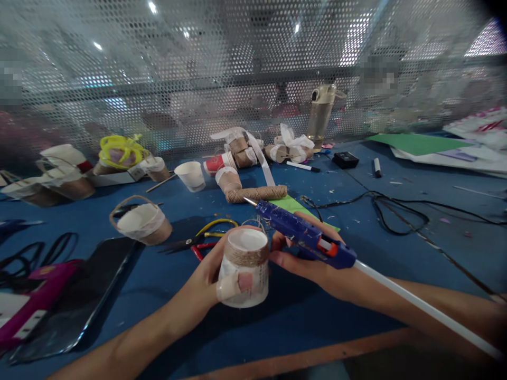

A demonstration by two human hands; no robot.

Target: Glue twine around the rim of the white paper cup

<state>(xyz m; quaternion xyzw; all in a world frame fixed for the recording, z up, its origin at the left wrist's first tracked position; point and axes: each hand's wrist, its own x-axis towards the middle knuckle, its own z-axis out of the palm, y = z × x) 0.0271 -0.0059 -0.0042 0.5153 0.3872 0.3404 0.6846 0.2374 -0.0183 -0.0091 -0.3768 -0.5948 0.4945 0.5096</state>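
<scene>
My left hand (216, 264) is wrapped round a white paper cup (247, 287), held upside down with its base upward. Brown twine (246, 256) is wound in a band near the cup's upper end. My right hand (304, 253) grips a blue hot glue gun (304, 229) with an orange switch and a long white glue stick (420, 306) out of its back. The gun's metal nozzle points up and left, above and beyond the cup, apart from it. Behind the cup lie scissors (216, 228) with yellow and red handles. A roll of twine (257, 193) is beyond the nozzle.
A small basket made from a cup (146, 221) stands to the left. Further left lie a dark phone-like slab (87, 290) and a magenta device (47, 290). Several cups line the back, near a bottle (321, 113). A black cord (380, 203) crosses the right, below green paper (420, 145).
</scene>
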